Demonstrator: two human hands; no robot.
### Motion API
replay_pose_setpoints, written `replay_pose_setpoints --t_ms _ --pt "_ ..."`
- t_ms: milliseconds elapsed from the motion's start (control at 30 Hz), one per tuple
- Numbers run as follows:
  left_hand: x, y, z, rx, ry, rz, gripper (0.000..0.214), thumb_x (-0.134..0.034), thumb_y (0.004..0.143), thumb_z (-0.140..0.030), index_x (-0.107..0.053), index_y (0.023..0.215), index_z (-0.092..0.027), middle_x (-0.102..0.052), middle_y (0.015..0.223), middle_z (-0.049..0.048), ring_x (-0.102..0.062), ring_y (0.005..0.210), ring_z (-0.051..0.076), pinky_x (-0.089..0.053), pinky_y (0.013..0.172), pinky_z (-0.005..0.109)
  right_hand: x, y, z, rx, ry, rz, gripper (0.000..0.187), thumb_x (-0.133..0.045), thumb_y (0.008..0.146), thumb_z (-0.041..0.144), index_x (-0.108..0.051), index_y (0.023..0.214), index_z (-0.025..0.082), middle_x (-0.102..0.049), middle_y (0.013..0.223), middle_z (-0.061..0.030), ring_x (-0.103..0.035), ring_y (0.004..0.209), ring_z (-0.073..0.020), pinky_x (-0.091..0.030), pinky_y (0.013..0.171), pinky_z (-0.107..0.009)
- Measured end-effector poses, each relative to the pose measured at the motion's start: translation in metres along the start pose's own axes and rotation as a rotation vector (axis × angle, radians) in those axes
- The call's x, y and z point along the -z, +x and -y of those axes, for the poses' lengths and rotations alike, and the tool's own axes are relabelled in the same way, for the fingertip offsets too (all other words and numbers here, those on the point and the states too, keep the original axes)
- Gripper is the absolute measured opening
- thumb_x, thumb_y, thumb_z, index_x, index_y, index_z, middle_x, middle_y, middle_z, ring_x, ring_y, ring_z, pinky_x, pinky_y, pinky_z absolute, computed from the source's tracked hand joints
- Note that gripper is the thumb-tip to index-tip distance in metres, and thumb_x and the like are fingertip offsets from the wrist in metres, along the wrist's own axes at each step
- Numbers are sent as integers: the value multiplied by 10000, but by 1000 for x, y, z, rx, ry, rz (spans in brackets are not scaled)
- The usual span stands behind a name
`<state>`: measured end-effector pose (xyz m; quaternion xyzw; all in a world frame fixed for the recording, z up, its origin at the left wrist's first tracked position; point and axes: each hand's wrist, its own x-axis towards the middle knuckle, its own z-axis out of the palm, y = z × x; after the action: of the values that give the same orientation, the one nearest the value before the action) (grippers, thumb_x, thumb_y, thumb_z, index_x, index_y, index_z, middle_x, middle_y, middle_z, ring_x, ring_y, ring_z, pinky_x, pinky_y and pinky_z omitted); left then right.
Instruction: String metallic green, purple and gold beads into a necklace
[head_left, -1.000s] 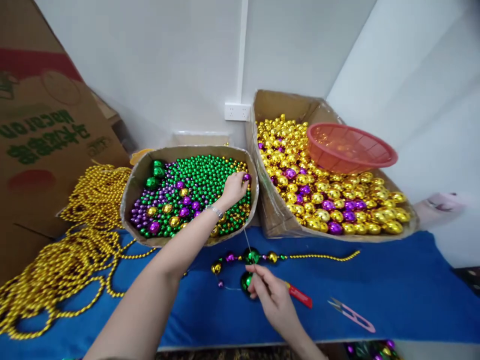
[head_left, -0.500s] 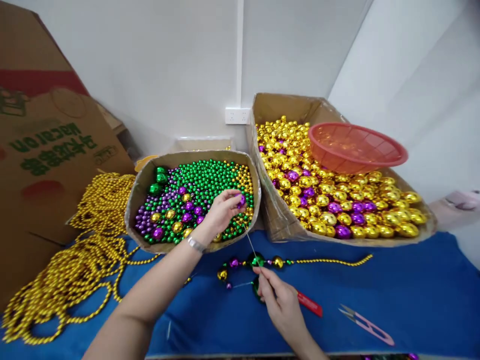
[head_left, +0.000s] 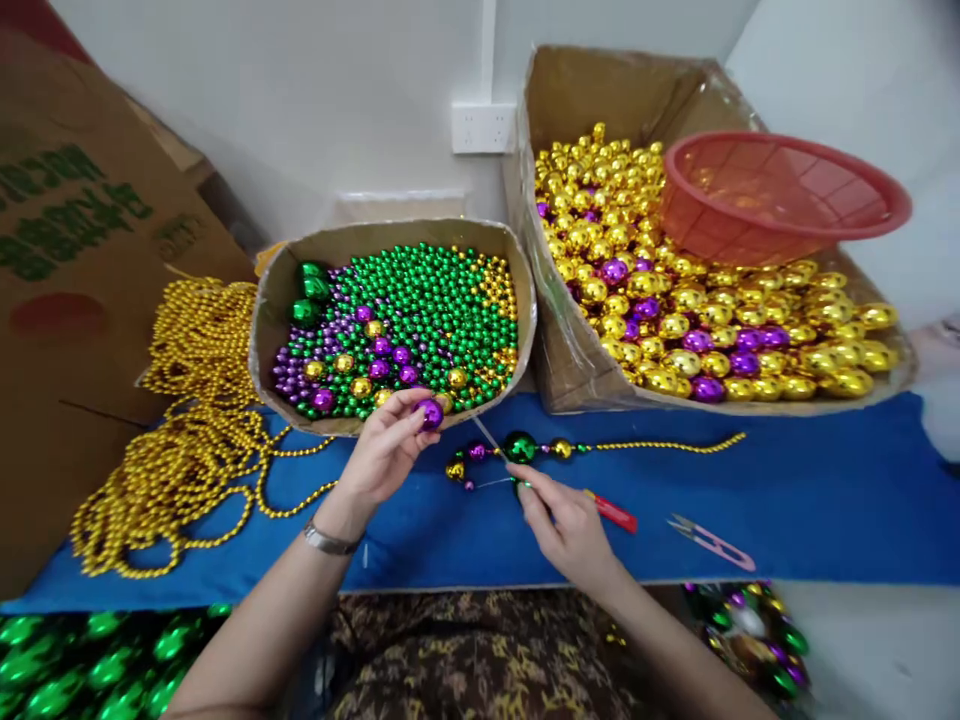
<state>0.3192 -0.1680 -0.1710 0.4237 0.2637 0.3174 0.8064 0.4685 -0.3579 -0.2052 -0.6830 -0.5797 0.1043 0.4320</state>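
Observation:
My left hand [head_left: 386,448] pinches a shiny purple bead [head_left: 429,414] between thumb and fingertips, in front of the near rim of the smaller bead box [head_left: 300,405]. To its right, my right hand [head_left: 562,515] is closed on a long thin needle [head_left: 489,433] that points up and left towards the bead. Tip and bead are apart. Just beyond my right hand lies a part-strung strand with a big green bead [head_left: 519,447], smaller purple and gold beads, and a gold bead chain [head_left: 667,448] running right. Bare thread shows near my right fingers.
A larger box of gold and purple beads [head_left: 705,350] stands at the right, with a red plastic basket [head_left: 780,250] on top. Gold bead chains [head_left: 172,470] lie left. Pink thread snips [head_left: 712,543] and a red-handled tool [head_left: 615,512] rest on the blue cloth [head_left: 450,550].
My left hand has drawn back from over the smaller box towards me, carrying the purple bead. My right hand keeps the needle near the strand. The view has tilted downward.

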Motion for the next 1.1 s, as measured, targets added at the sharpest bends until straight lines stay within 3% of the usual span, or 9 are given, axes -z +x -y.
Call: replay_pose_setpoints --t_ms 133,333,567,767,1100 --pt "6 -11 5 43 -15 -29 345 -732 729 -227 -661 1058 -154 -675 992 77 -659 794 154 -557 651 217 -9 -5 6 106 24 58 301 -423 950 170 -588 1201 178 -722 882 -41 -669 737 -127 -535 726 -238" --pt "8 -14 12 93 -42 -58 335 -738 716 -238 -669 1032 -151 -683 951 72 -673 802 183 -574 653 237 -12 -12 3 84 32 45 278 -434 940 155 -599 1164 164 -717 875 -43 -672 759 -128 -534 729 -242" --pt "-7 -16 13 40 -145 -195 302 -723 738 -260 -663 1016 -159 -696 885 54 -693 839 190 -582 735 243 -18 -19 4 75 9 47 265 -436 936 163 -603 1141 183 -729 939 -53 -692 810 -142 -545 747 -246" --pt "-11 -17 15 2 -203 -226 234 -733 725 -241 -653 923 -145 -697 908 69 -696 837 208 -585 747 281 -18 -19 3 121 -21 13 269 -445 928 157 -607 1141 184 -732 936 -54 -698 775 -141 -551 724 -243" --pt "-8 -20 17 -29 -247 -257 235 -734 731 -244 -640 925 -150 -690 883 50 -690 875 213 -572 801 313 -20 -22 0 137 -36 14 263 -449 930 152 -599 1143 180 -732 927 -54 -701 771 -144 -555 713 -247"
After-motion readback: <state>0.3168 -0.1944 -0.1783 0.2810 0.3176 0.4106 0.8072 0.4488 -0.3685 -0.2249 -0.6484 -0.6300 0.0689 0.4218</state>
